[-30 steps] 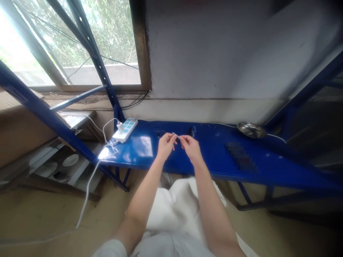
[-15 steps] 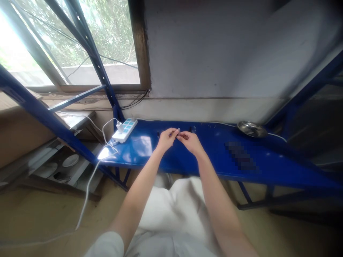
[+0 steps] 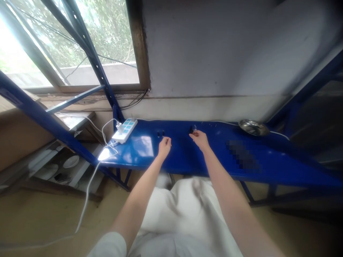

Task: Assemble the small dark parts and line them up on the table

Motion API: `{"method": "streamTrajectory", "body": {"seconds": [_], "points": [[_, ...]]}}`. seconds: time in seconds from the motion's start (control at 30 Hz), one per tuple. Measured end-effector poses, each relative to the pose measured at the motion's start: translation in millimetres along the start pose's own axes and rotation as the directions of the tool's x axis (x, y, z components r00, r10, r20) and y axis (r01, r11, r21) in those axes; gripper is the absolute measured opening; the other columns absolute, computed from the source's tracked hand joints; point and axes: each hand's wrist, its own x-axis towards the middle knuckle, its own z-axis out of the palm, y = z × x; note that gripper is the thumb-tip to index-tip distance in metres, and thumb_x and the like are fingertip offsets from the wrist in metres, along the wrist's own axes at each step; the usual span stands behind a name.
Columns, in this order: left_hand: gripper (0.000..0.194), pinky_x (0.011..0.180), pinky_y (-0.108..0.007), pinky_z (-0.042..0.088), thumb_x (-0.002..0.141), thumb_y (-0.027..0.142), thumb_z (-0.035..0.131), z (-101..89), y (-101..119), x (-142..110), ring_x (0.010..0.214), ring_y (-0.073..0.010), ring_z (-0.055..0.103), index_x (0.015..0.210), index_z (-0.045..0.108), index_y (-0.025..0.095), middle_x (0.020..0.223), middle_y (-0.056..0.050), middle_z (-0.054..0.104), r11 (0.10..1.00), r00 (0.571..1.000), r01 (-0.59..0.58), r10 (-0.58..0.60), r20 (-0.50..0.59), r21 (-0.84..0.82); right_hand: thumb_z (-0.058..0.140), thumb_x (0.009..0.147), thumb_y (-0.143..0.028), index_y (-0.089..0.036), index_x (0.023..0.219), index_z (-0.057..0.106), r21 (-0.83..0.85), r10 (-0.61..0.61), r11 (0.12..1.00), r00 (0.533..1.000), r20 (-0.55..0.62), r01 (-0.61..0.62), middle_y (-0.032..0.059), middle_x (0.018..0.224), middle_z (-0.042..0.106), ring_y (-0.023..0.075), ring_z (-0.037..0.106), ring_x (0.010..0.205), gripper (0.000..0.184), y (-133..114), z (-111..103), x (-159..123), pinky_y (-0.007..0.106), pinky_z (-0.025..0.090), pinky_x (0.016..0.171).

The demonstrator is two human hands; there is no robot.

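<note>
My left hand (image 3: 164, 145) is above the blue table (image 3: 177, 153), its fingers curled into a pinch; whatever is in them is too small to make out. Just beyond it, two small dark pieces (image 3: 160, 134) lie side by side on the tabletop. My right hand (image 3: 200, 139) is farther right, fingertips closed together at the near edge of a little group of parts. That group has small black pieces (image 3: 191, 129) and small clear pieces (image 3: 195, 127). Anything between the right fingertips is hidden.
A white power strip (image 3: 125, 130) with a plug and cable lies at the table's left end. To the right are a shiny metal dish (image 3: 253, 127) and a blurred-out dark object (image 3: 242, 155). Tiny bits (image 3: 213, 125) lie near the wall. A blue frame post (image 3: 93, 60) rises at left.
My hands have parted from where they met over the middle. The left has drawn back slightly left and toward me; the right has moved right to the small parts. Two dark pieces now show fully.
</note>
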Motion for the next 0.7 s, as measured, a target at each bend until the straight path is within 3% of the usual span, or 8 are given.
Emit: {"method": "streamTrajectory", "body": {"seconds": [0.23,0.7], "points": [[0.018,0.052,-0.018,0.037,0.082,0.032,0.044,3.5,-17,-8,0.048,-0.007,0.046,0.081,0.054,0.018,0.058,0.004,0.052,0.998,0.999,0.046,-0.046,-0.001,-0.045,0.059,0.067,-0.033,-0.016,0.065,0.056,-0.226,-0.006,0.974,0.996,-0.089,-0.014,0.0034,0.065,0.059,0.0139,0.05,0.058,0.017,33,9,16,0.028,0.04,0.058],[0.017,0.05,-0.018,0.037,0.08,0.029,0.044,-0.1,-13,-11,0.05,-0.0073,0.047,0.081,0.056,0.017,0.059,0.003,0.053,0.995,0.996,0.078,-0.075,0.041,-0.062,0.058,0.073,-0.028,-0.017,0.073,0.061,-0.435,0.066,0.895,0.994,-0.091,-0.1,0.0066,0.07,0.062,0.0156,0.054,0.058,0.012,31,23,26,0.028,0.039,0.054]]}}
